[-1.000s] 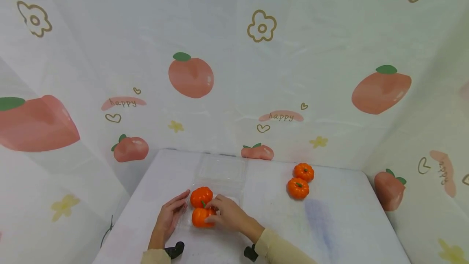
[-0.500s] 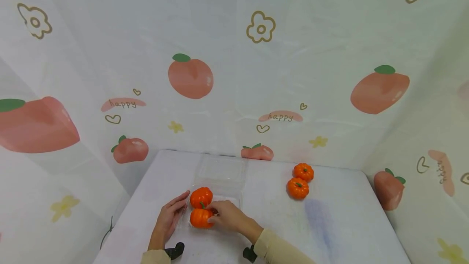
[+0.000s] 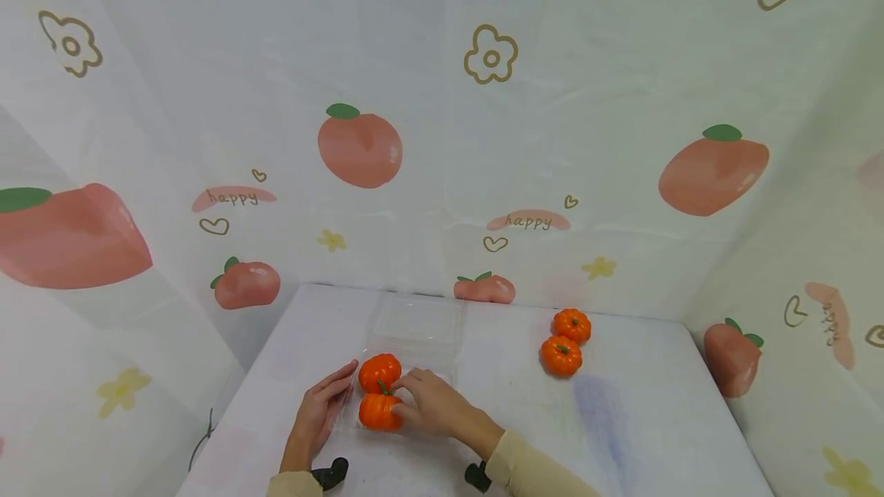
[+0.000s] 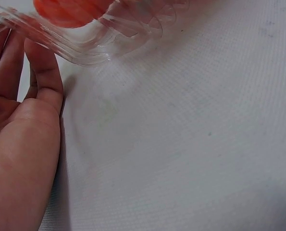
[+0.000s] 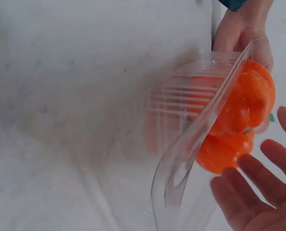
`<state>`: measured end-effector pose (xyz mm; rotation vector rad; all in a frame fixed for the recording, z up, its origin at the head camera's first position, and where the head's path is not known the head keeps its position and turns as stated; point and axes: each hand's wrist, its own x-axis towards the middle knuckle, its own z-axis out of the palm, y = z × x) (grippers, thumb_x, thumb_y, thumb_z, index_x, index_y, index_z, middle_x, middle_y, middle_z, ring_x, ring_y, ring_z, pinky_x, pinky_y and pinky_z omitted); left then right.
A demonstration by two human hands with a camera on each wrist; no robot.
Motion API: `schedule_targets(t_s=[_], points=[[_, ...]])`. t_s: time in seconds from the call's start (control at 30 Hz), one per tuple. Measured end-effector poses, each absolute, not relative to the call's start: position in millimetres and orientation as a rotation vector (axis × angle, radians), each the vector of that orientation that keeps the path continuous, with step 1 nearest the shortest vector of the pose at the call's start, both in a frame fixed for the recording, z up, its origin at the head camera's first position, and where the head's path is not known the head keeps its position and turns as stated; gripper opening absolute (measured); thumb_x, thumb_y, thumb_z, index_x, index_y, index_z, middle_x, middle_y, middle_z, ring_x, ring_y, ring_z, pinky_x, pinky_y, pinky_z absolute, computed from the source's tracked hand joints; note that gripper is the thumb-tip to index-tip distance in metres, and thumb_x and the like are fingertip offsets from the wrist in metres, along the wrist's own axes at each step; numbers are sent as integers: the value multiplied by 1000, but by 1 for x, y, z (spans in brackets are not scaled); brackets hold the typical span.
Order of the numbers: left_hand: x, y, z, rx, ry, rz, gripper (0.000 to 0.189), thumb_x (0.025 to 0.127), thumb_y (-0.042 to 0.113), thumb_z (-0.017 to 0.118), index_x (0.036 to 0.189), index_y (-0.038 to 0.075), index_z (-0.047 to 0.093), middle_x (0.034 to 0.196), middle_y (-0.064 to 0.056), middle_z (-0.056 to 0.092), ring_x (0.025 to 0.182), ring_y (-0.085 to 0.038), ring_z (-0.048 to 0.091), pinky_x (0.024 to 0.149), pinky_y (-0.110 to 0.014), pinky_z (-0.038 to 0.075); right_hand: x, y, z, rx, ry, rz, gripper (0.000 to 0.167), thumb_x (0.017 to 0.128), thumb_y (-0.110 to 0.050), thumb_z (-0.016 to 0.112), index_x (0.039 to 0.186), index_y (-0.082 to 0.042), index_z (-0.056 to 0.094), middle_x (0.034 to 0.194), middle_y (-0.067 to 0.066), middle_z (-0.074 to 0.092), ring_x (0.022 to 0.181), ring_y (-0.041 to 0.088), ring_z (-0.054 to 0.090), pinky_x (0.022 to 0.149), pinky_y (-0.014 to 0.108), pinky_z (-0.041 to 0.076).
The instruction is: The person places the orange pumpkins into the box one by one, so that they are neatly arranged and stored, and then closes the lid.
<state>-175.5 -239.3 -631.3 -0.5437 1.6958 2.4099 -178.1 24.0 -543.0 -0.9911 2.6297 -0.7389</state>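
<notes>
A clear plastic clamshell box (image 5: 181, 98) lies on the table with its lid (image 3: 417, 322) folded back toward the wall. Inside sit two orange toy pumpkins, a back pumpkin (image 3: 379, 371) and a front pumpkin (image 3: 379, 413) touching it, both on the box's left side. My left hand (image 3: 319, 409) rests against the left outer wall of the box, fingers extended. Over the box's right part is my right hand (image 3: 435, 405), its fingers spread and loosely bent beside the front pumpkin. In the right wrist view, those fingers hold nothing.
Two more orange pumpkins, a far one (image 3: 572, 326) and a nearer one (image 3: 562, 356), stand touching on the right half of the white table (image 3: 511, 420). A printed cloth wall (image 3: 442, 213) rises behind the table and along both sides.
The front pumpkin has shifted slightly left within the box. My right fingers closed in on it half a second ago and have since loosened from it. My left hand stays put.
</notes>
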Motion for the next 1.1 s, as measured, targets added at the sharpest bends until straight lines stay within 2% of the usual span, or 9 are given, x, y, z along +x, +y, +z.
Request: schedule_targets(t_s=[0.33, 0.6, 0.8, 1.1], points=[[-175, -239, -630, -526, 1729, 2388, 54, 96, 19, 67, 147, 5, 54, 123, 18, 72, 111, 10, 64, 96, -14, 54, -175, 31, -543, -1070, 2888, -609, 48, 101, -45, 60, 140, -17, 57, 145, 4, 55, 128, 21, 52, 109, 38, 52], [-176, -239, -634, -525, 1794, 2350, 55, 94, 22, 70, 145, 6, 56, 123, 20, 72, 110, 12, 63, 95, -13, 54, -174, 34, -549, -1020, 3102, -290, 64, 99, -60, 53, 148, -19, 50, 152, 7, 50, 143, 32, 43, 119, 58, 38], [-175, -239, -635, -504, 1834, 2357, 53, 94, 22, 71, 143, 4, 58, 125, 16, 72, 108, 11, 64, 92, -12, 55, -177, 40, -558, -1000, 3187, -246, 69, 97, -62, 54, 150, -19, 47, 157, 13, 42, 145, 39, 39, 118, 66, 34], [-174, -239, -635, -479, 1824, 2369, 54, 95, 21, 71, 144, 2, 56, 125, 16, 72, 109, 10, 64, 92, -12, 55, -187, 55, -574, -981, 3194, -159, 73, 97, -67, 48, 154, -21, 42, 163, 15, 33, 147, 41, 35, 118, 68, 30]])
